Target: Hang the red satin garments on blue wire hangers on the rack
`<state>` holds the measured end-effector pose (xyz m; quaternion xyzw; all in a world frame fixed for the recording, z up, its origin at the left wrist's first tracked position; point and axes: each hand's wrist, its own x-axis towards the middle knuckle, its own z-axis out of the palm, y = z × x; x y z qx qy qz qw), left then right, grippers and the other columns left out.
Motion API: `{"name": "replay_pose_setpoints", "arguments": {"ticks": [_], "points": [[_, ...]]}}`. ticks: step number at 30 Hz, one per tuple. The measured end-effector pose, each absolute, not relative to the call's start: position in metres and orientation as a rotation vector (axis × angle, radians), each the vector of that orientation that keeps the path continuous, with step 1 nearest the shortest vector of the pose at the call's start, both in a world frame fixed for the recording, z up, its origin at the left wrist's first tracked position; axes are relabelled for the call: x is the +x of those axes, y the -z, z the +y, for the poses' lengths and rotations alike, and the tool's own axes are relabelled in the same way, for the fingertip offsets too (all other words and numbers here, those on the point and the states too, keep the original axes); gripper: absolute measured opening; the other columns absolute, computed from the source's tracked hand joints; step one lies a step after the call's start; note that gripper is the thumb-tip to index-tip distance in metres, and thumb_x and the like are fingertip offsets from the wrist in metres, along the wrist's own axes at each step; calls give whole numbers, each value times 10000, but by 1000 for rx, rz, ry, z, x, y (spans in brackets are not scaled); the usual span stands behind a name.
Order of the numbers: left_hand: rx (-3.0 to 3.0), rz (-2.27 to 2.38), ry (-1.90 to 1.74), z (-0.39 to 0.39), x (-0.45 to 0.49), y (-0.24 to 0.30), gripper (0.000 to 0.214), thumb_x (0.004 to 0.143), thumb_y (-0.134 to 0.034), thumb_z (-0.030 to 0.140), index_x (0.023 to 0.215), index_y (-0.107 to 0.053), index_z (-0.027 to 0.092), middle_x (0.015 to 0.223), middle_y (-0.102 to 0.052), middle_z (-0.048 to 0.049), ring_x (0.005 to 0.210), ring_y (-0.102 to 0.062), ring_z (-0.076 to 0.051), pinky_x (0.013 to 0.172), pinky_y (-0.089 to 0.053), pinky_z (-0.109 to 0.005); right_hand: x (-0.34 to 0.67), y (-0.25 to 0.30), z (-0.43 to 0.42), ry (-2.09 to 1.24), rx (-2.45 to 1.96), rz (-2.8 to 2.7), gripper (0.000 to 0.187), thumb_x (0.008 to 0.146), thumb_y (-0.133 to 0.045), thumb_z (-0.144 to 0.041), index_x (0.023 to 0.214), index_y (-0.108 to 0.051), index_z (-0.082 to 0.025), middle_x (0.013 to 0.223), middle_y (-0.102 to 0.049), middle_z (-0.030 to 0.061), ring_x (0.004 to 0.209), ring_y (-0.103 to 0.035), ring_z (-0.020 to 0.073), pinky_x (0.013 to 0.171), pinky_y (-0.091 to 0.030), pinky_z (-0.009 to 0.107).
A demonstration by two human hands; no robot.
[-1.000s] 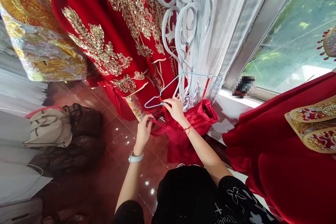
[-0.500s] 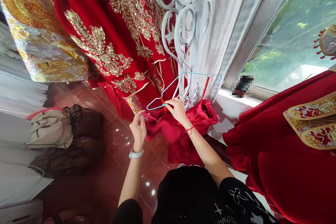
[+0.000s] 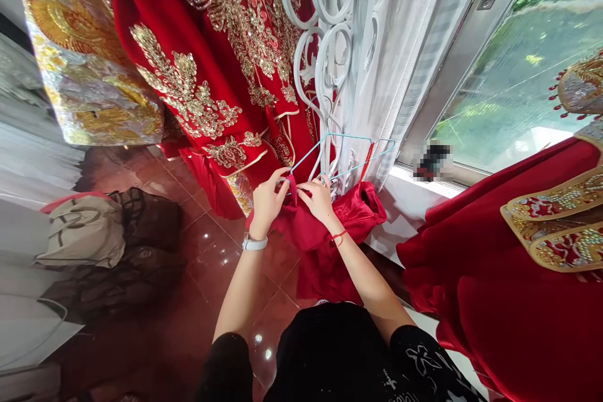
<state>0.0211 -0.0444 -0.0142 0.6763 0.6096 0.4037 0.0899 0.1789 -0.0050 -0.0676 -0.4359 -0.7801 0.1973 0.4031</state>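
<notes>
A thin light-blue hanger [image 3: 351, 135] hangs from the white scrollwork rack, a red garment [image 3: 308, 226] below it. One red strap [image 3: 368, 162] loops over the hanger's right arm. At the left end, my left hand [image 3: 267, 201] pinches a second, pinkish-red strap [image 3: 293, 187] against the hanger, covering that end. My right hand [image 3: 319, 200] is closed around the hanger's lower bar, its thumb and forefinger tips touching this strap. What lies inside its fingers is partly hidden. The garment's satin top [image 3: 362, 207] bunches beside my right wrist.
Red garments with gold sequin embroidery [image 3: 188, 94] hang at the left on the white scrollwork rack [image 3: 330, 44]. A window [image 3: 513, 94] and another red embroidered garment [image 3: 499, 301] are at the right. Bags [image 3: 89, 229] lie on the tiled floor [image 3: 211, 270].
My left hand has moved right and up, bringing the pinkish-red strap from beside the hanger onto its left end. My right hand stays at the hanger, its fingertips shifted slightly.
</notes>
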Motion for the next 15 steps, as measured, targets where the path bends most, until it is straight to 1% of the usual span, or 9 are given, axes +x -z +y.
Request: {"name": "replay_pose_setpoints", "arguments": {"ticks": [4, 6, 7, 9, 11, 13, 15], "points": [[1810, 1686, -1334, -51, 15, 44, 425, 937, -570, 406, 1318, -575, 218, 1065, -747, -69, 858, -722, -186, 799, -557, -307, 180, 66, -5, -506, -1114, -1979, 277, 1009, -538, -345, 1020, -807, -284, 979, -795, 41, 929, -628, 235, 1187, -207, 519], [1770, 1615, -1368, -54, 10, 52, 461, 907, -603, 411, 1316, -551, 205, 1091, -727, -77, 915, -717, -189, 822, -571, -318, 179, 63, -7, -518, -1098, -1982, 254, 996, -548, -319, 1025, -798, -284, 993, -795, 38, 936, -641, 238, 1200, -209, 529], [1787, 1600, -1382, -55, 8, 53, 465, 893, -615, 397, 1310, -550, 204, 1129, -717, -84, 983, -711, -201, 870, -570, -337, 179, 61, -9, -534, -1069, -1979, 248, 991, -546, -302, 1038, -788, -285, 1012, -793, 34, 951, -648, 237, 1206, -219, 528], [1884, 1629, -1396, -55, 5, 46, 425, 877, -618, 350, 1275, -578, 205, 1212, -695, -97, 1120, -672, -230, 995, -533, -388, 186, 59, -11, -576, -968, -1937, 264, 982, -524, -268, 1107, -756, -284, 1108, -777, 35, 1033, -656, 232, 1195, -287, 499], [2018, 1709, -1354, -53, 5, 33, 358, 872, -615, 320, 1211, -629, 210, 1221, -698, -94, 1169, -637, -255, 1065, -480, -426, 205, 63, -11, -579, -900, -1794, 301, 957, -507, -240, 1172, -716, -266, 1211, -738, 60, 1134, -639, 228, 1141, -386, 446], [2122, 1763, -1302, -48, 7, 19, 320, 881, -621, 326, 1177, -663, 214, 1188, -717, -88, 1148, -626, -270, 1074, -449, -440, 239, 76, -6, -496, -986, -1543, 326, 914, -510, -226, 1189, -686, -232, 1232, -704, 103, 1152, -626, 237, 1065, -460, 415], [2150, 1759, -1298, -39, 12, 10, 309, 908, -610, 344, 1185, -671, 219, 1180, -726, -84, 1120, -627, -267, 1057, -438, -432, 284, 98, -1, -362, -1249, -1255, 351, 861, -539, -226, 1189, -663, -198, 1175, -688, 132, 1076, -632, 251, 1012, -491, 424]]}}
